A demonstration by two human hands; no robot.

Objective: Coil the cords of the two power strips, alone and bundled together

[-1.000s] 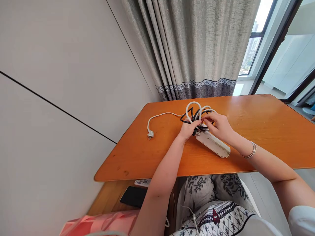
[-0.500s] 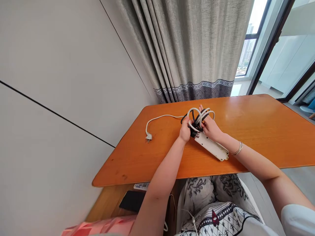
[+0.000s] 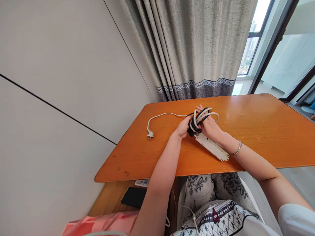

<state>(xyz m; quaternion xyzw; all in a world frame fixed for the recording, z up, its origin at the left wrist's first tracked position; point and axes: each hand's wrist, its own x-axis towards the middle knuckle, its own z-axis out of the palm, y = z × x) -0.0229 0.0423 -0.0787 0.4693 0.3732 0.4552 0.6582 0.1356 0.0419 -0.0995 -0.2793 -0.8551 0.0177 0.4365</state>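
Both hands are at a bundle of looped black and white cables (image 3: 202, 113) above the table. My left hand (image 3: 183, 127) is closed on the bundle's left side, beside a black plug (image 3: 191, 131). My right hand (image 3: 209, 127) grips the loops from the right, its fingertips showing past them at the top. Below the bundle, a white power strip (image 3: 213, 148) lies slanted on the wood, partly under my right wrist. From the bundle a white cord runs left to a white plug (image 3: 150, 134) resting on the table. My palms' inner sides are hidden.
The orange-brown wooden table (image 3: 258, 131) meets a pale wall (image 3: 61, 65) on the left. A grey curtain (image 3: 197, 49) hangs behind it. Under the near edge, a black phone-like slab (image 3: 133, 197) and a pink bag (image 3: 103, 224) lie on a lower wooden surface.
My left hand has shifted slightly left and turned at the wrist. The upright white loop has been drawn down closer into the bundle, and the black cable now lies tighter with it.
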